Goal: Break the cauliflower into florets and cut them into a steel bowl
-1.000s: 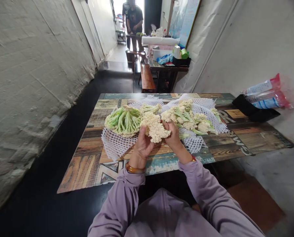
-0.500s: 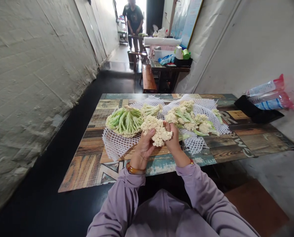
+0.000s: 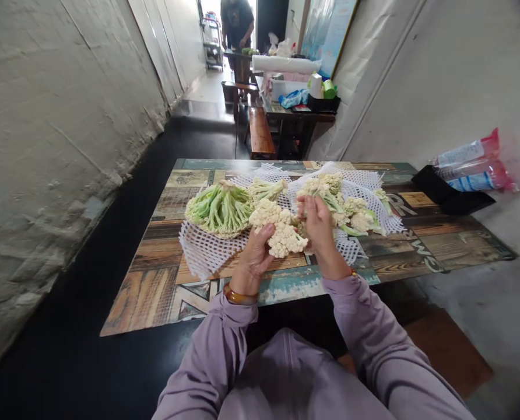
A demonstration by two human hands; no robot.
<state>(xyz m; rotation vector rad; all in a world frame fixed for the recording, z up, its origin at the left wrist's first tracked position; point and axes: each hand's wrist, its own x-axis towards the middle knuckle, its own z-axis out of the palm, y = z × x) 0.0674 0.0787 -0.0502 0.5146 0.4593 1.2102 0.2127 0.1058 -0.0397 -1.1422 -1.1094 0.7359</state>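
Cauliflower (image 3: 280,232): one piece, pinched in left hand (image 3: 255,258); right hand (image 3: 319,227) curled, contents I cannot tell.

Pale letter R (image 3: 403,204) on the wood-patterned tabletop (image 3: 140,297); other lettering (image 3: 432,265) unclear

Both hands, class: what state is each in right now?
Left hand: holding a cauliflower piece.
Right hand: curled; whether it holds anything cannot be told.

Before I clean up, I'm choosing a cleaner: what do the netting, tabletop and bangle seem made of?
Netting: probably matte plastic foam, judging by its thick white mesh. Tabletop: faintly shiny, perhaps printed laminate; patchwork grain carries lettering. Bangle: glossy amber brown, perhaps resin or stone.
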